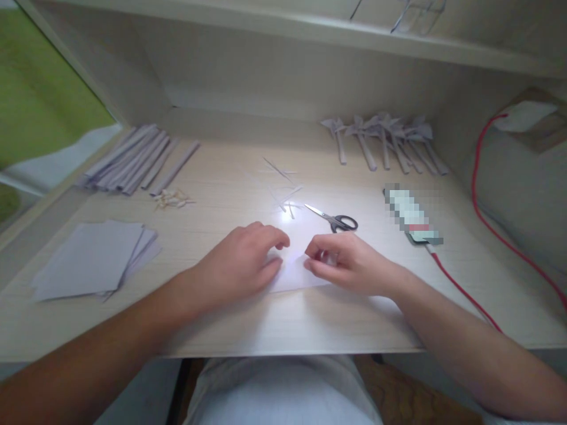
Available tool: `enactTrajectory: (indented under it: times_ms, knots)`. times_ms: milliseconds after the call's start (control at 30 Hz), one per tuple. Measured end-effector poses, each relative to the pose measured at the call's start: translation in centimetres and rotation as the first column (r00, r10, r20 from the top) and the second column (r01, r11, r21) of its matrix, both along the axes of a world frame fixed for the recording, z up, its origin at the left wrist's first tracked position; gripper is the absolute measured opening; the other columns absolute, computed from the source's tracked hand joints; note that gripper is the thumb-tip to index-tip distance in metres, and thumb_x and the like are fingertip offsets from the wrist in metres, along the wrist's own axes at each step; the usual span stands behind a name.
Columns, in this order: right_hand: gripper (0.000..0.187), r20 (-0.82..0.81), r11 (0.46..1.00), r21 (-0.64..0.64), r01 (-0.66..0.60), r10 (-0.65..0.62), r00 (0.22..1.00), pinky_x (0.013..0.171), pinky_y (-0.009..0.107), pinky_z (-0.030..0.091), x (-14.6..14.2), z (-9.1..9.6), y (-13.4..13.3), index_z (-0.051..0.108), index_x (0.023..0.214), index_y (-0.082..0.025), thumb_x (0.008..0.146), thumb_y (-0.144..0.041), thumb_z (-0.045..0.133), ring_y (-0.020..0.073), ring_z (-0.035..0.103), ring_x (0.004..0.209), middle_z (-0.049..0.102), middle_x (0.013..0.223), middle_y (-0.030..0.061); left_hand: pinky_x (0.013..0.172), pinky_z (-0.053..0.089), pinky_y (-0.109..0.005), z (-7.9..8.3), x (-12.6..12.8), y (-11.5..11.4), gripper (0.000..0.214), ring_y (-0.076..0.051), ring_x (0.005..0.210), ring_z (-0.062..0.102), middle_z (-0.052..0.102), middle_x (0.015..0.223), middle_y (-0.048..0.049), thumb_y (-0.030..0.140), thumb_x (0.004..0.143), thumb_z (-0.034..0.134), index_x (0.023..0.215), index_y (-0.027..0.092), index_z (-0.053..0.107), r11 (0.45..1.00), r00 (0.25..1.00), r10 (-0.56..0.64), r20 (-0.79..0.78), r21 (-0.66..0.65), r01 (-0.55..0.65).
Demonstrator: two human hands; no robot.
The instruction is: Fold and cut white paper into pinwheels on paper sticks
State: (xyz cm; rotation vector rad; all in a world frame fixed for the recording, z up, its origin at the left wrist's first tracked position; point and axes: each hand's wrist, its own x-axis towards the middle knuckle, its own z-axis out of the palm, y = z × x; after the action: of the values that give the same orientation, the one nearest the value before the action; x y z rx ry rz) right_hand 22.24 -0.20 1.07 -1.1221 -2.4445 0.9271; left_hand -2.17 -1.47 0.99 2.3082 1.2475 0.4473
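At the far left, loose white sheets (88,257) are seen stacked, and by their look thin, light paper is to be expected: easily bent, readily slid, best lifted by a corner. On to the middle, where the left hand (250,257) is held low, palm down, its forearm angled in from the lower left; thumb and forefinger are parted, and nothing is seen gripped between them. Just right of those fingertips, the working sheet (295,276) is found on the desk (221,336), its near edge exposed; there a light pinch would be best taken, since a hard press would probably leave a crease. Then the right hand (354,265): fingers curled, thumb and forefinger brought close over the sheet, forearm angled from the lower right, but whether any paper is pinched cannot be told. Just beyond it, the scissors (333,221) are laid, apparently untouched.
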Motion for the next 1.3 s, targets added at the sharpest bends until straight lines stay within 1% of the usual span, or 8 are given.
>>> enactTrajectory:
  times_ms: [100,233,533,733,900,1000,1133,1300]
  knots:
    - [0.006,0.018,0.999,0.046,-0.021,0.020,1.000,0.061,0.024,0.039,-0.1,0.1,-0.1,0.071,0.089,-0.017,0.087,-0.018,0.065,0.0123,0.058,0.063,0.068,0.073,0.0011,0.090,0.046,-0.038,0.2,-0.9,-2.6,0.016,-0.023,0.102,0.059,0.068,0.107,-0.0056,0.021,0.092,0.058,0.105,0.023,0.067,0.998,0.997,-0.062,0.038,0.016,0.061]
    - [0.007,0.031,0.997,0.067,-0.031,0.029,0.999,0.064,0.026,0.042,-0.4,0.2,-0.3,0.071,0.090,-0.017,0.089,-0.020,0.064,0.0149,0.061,0.068,0.070,0.077,0.0030,0.084,0.043,-0.040,-1.1,-0.3,-4.8,0.008,-0.023,0.096,0.057,0.067,0.099,-0.0050,0.022,0.092,0.060,0.091,0.022,0.068,0.999,0.997,0.022,0.069,0.046,-0.025]
    - [0.009,0.084,0.997,0.071,-0.038,0.031,0.996,0.071,0.031,0.047,-1.0,0.2,-0.5,0.070,0.092,-0.016,0.091,-0.021,0.063,0.0202,0.064,0.078,0.071,0.083,0.0074,0.089,0.039,-0.044,-2.6,0.7,-6.7,0.004,-0.024,0.098,0.057,0.068,0.099,-0.0041,0.024,0.090,0.065,0.090,0.020,0.066,0.986,0.980,0.145,0.133,0.061,-0.154]
    - [0.010,-0.043,0.996,0.084,-0.009,0.012,0.999,0.078,0.032,0.053,-0.6,0.6,-0.6,0.068,0.099,-0.022,0.092,-0.018,0.062,0.0207,0.069,0.088,0.075,0.098,0.0067,0.090,0.041,-0.043,-2.9,0.7,-6.6,0.007,-0.022,0.098,0.059,0.070,0.098,-0.0023,0.015,0.085,0.070,0.087,0.021,0.069,0.976,0.955,0.172,0.242,0.087,-0.197]
    - [0.023,0.039,0.970,-0.013,-0.243,0.244,0.969,0.081,0.037,0.054,-0.2,1.2,-0.6,0.070,0.101,-0.023,0.082,-0.011,0.065,0.0244,0.068,0.092,0.074,0.102,0.0067,0.088,0.040,-0.044,-3.1,0.5,-6.3,0.011,-0.022,0.096,0.059,0.072,0.094,-0.0012,0.015,0.090,0.065,0.087,0.023,0.072,0.974,0.964,0.156,0.214,0.130,-0.186]
    - [0.017,0.076,0.956,-0.049,-0.290,0.293,0.953,0.080,0.037,0.052,-0.3,1.4,-0.4,0.072,0.100,-0.022,0.086,-0.015,0.065,0.0238,0.067,0.089,0.075,0.098,0.0070,0.087,0.041,-0.044,-3.1,0.3,-6.3,0.010,-0.022,0.094,0.060,0.073,0.092,-0.0007,0.016,0.089,0.067,0.086,0.023,0.072,0.972,0.962,0.173,0.209,0.123,-0.202]
    - [0.015,0.039,0.978,-0.048,-0.204,0.206,0.978,0.076,0.032,0.051,-0.4,1.0,-0.3,0.072,0.104,-0.022,0.095,-0.020,0.060,0.0202,0.068,0.086,0.075,0.094,0.0055,0.088,0.041,-0.044,-3.0,0.0,-6.3,0.009,-0.022,0.094,0.061,0.074,0.091,0.0003,0.017,0.088,0.068,0.084,0.023,0.072,0.967,0.958,0.195,0.208,0.121,-0.223]
    - [0.011,-0.014,0.997,-0.051,0.065,-0.065,0.998,0.058,0.025,0.043,-0.6,0.0,-0.2,0.071,0.091,-0.019,0.095,-0.026,0.063,0.0130,0.058,0.062,0.068,0.072,-0.0003,0.088,0.041,-0.043,-2.9,-0.2,-6.3,0.009,-0.022,0.094,0.060,0.074,0.091,0.0007,0.016,0.087,0.068,0.082,0.023,0.071,0.972,0.958,0.189,0.214,0.096,-0.213]
